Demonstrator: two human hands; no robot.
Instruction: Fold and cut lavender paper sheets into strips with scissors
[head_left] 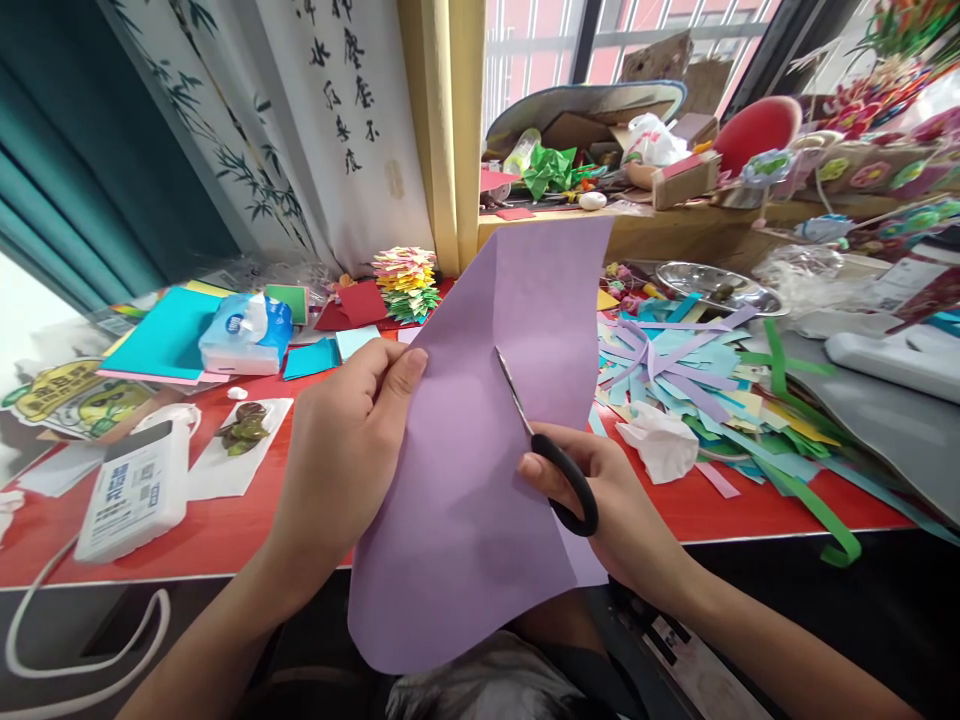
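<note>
A large sheet of purple paper (450, 500) is held up in front of me, over the table's front edge. My left hand (352, 430) pinches its left edge between thumb and fingers. In my right hand (600, 490) is a pair of scissors (564, 480) with black handles. One metal blade lies across the face of the paper, pointing up and left; the other blade is hidden behind the sheet. A line runs up from near the blade tip to the paper's top edge.
Cut paper strips (697, 380) are heaped at the right, beside a crumpled tissue (658, 440). A tissue pack (247, 333), blue paper (165, 330) and a white device with a cable (135, 495) lie at the left on the red table (247, 535). Clutter fills the windowsill (517, 215).
</note>
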